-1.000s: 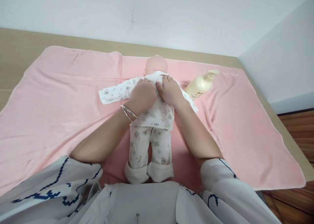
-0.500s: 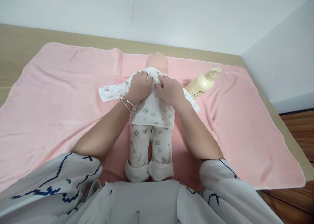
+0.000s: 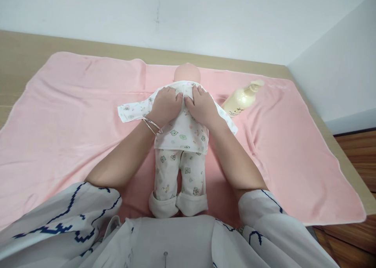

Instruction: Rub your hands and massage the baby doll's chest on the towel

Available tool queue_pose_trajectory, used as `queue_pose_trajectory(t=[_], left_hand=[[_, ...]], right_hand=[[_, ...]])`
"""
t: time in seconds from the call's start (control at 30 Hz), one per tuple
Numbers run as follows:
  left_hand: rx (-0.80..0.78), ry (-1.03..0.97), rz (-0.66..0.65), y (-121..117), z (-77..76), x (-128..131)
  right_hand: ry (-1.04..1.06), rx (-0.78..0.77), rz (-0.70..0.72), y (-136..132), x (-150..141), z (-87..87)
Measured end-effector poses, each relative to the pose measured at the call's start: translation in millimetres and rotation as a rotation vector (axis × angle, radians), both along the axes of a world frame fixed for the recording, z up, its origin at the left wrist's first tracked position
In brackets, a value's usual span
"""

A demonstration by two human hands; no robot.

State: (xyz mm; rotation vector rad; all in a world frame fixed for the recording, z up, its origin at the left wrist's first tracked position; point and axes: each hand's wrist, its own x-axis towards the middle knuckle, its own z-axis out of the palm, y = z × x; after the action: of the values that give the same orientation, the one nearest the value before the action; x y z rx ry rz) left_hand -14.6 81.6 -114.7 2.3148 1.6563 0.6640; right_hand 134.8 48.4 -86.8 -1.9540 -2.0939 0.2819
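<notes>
A baby doll lies stretched out before me, its bare head point(image 3: 187, 73) at the far end and no face showing. It wears a white printed shirt point(image 3: 183, 129) and matching trousers point(image 3: 167, 172) with turned-up cuffs. On the upper left of the shirt rests my left hand point(image 3: 167, 105), fingers laid over the cloth and thumb towards the middle. My right hand point(image 3: 202, 105) lies likewise on the upper right, thumb apart from its fingers. Neither hand pinches the fabric. One sleeve point(image 3: 133, 110) spreads flat to the left; the other is partly behind my right forearm.
Under the doll is a pink blanket point(image 3: 293, 150) with a few creases, spread over a wooden table point(image 3: 20, 50). A cream pump bottle point(image 3: 242, 99) lies tilted right of the doll. A white wall point(image 3: 220, 21) rises behind the table.
Both hands have let go of the bunched cloth near the neck and now lie on the shirt. The upper shirt is smoother. The doll and bottle stay in place.
</notes>
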Motion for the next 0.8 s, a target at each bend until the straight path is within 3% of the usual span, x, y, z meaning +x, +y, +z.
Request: queue_pose_trajectory(t=[0.23,0.43,0.6,0.8], left_hand=[[0.022,0.144,-0.12,-31,18.8,2],[-0.018,0.149,-0.238,-1,17.7,-13],[-0.158,0.078,-0.121,11,16.5,-15],[-0.111,0.162,-0.003,-35,33.4,4]], right_hand=[[0.003,-0.023,0.049,3,6,-0.2],[-0.055,-0.021,-0.007,-20,-12,10.8],[-0.107,-0.013,-0.021,-35,-25,21.9],[0.025,-0.051,-0.037,-1,-1,7.7]])
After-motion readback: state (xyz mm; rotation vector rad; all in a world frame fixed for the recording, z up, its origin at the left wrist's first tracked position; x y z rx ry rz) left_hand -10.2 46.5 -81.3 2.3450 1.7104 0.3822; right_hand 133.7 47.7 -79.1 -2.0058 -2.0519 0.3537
